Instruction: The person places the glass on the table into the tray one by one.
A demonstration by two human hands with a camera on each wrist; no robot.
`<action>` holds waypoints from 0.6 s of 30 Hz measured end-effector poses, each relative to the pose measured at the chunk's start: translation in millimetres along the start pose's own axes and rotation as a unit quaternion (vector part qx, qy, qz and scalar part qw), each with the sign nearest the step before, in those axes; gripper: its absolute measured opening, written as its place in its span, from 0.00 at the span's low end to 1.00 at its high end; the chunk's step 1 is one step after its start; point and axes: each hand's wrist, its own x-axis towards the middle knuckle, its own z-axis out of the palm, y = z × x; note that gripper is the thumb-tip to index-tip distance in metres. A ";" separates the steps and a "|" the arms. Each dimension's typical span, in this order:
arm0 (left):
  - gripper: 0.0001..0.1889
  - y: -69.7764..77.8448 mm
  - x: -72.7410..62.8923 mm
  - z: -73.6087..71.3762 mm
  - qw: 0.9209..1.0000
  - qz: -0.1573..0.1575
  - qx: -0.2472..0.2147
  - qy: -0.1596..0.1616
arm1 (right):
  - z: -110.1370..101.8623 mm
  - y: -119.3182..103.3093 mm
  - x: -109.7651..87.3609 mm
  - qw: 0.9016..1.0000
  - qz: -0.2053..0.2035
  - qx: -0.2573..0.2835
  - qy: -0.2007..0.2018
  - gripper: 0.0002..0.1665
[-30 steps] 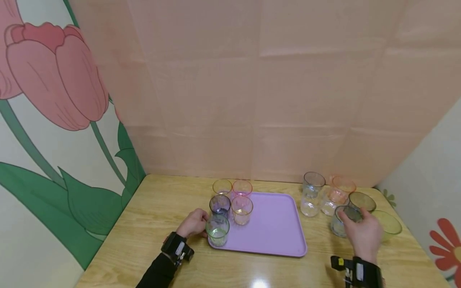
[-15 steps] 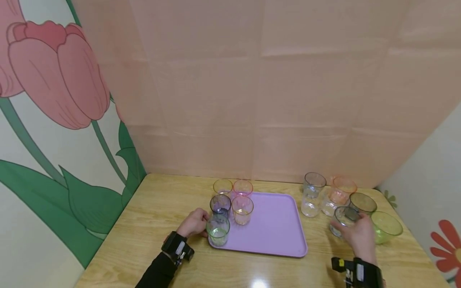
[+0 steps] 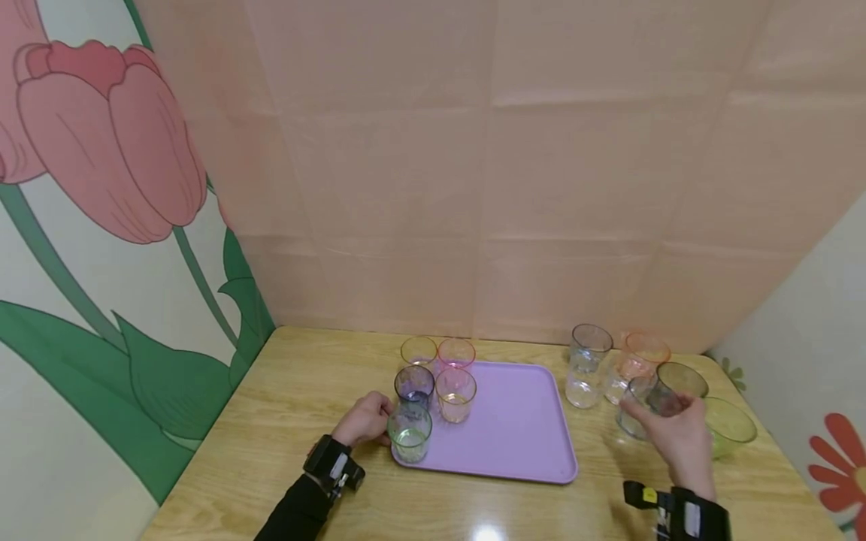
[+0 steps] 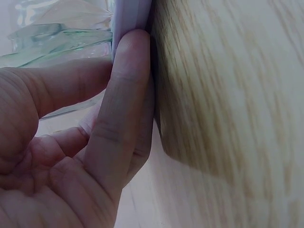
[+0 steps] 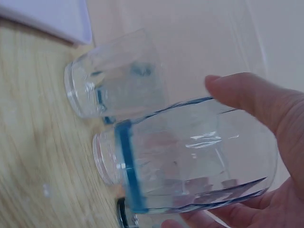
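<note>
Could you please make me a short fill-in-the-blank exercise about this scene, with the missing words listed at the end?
1. At the left end of the tray, ____ glasses stand together.
2. Of these, the front glass, nearest the left hand, has a ____ rim.
3. While the left hand pinches the tray's edge, the right hand holds another glass to the ____ of the tray.

Missing words: five; green; right.
</note>
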 end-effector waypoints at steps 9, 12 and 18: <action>0.11 1.7 1.8 -0.4 1.000 0.019 0.010 0.001 | 5.1 -12.4 -4.9 0.999 -0.021 0.046 0.018 0.68; 0.11 2.4 2.1 -0.3 1.000 0.018 0.016 0.000 | 10.5 -17.0 -7.8 0.995 -0.037 0.087 0.024 0.62; 0.11 5.4 2.8 -1.5 1.000 0.008 0.018 0.002 | 21.5 -25.5 -12.4 0.981 -0.082 0.175 0.032 0.49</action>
